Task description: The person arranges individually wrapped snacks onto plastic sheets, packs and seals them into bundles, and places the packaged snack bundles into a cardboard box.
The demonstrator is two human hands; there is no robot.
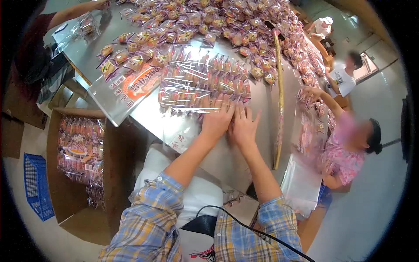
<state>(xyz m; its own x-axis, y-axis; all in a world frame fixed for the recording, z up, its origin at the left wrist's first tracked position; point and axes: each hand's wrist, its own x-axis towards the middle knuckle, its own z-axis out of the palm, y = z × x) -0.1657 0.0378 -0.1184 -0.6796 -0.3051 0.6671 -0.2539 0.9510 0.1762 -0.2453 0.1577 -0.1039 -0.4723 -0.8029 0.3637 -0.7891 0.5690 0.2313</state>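
Observation:
In front of me on the metal table lies a large clear plastic bag (196, 81), filled with rows of small wrapped cakes. My left hand (217, 118) rests on its near edge with the fingers stretched out over the film. Close beside it, my right hand (243, 127) also touches the near edge, fingers extended and a little apart. The bag's loose printed end (176, 133) hangs toward me, left of my wrists. Whatever is under my palms is hidden.
Loose wrapped cakes (187, 19) cover the far table. A wooden stick (279, 96) lies right; a flat printed bag (131, 89) lies left. An open carton (118, 157) with packed bags and a blue crate (37, 185) stand lower left. Co-workers (347, 139) work around the table.

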